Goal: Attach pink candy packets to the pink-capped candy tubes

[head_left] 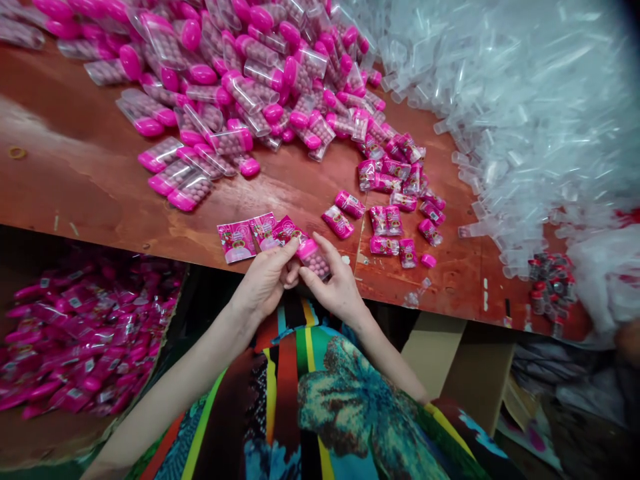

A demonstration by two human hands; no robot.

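Note:
My right hand [336,279] grips a small clear candy container [316,259] with a pink cap, its thumb and fingers around the right side. Pink balls show through the plastic. My left hand [270,272] is closed at the container's left side, thumb and fingers pinched; what lies between them is hidden. Just beyond the left thumb lies a pink printed label [286,228], overlapping more of them, with another flat label [237,241] at the left end of the row, by the table's front edge.
Capped candy containers [250,87] heap across the back. Several labelled containers [393,220] lie to the right, beside a large pile of clear empty tubes [510,120]. Below left, a cardboard box [167,333] holds many pink packs. Small red-and-dark pieces [550,287] sit near the right edge.

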